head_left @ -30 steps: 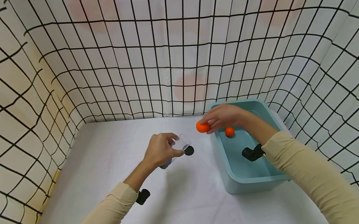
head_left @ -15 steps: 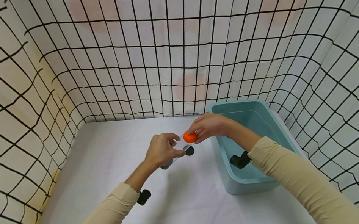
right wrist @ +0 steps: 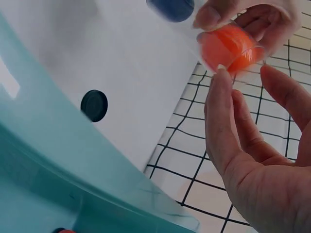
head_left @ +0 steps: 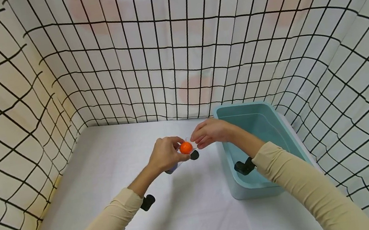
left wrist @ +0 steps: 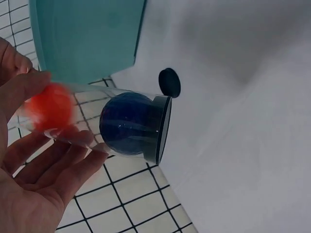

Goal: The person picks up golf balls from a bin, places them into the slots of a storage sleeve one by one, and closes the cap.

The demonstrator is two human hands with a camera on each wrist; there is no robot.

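My left hand [head_left: 166, 155] grips a clear tube [left wrist: 88, 104], held tilted above the table. In the left wrist view, a dark cap [left wrist: 158, 130] closes the tube's lower end and a dark blue ball [left wrist: 127, 122] rests against it. An orange ball [head_left: 186, 147] is inside the tube near its open mouth, blurred in the left wrist view. Just right of that mouth is my right hand [head_left: 213, 131], fingers apart and holding nothing. Its fingertips [right wrist: 221, 73] are close to the rim; whether they touch it I cannot tell.
A teal bin [head_left: 234, 178] stands to the right, under my right forearm. One loose black round lid [head_left: 194, 155] lies on the white table [head_left: 112, 152] beyond the tube. Black wire grid [head_left: 149, 68] surrounds the table's back and sides.
My right hand moved left from over the bin with the orange ball and let it go at the tube's mouth. The ball is now inside the tube. My left hand stayed nearly still.
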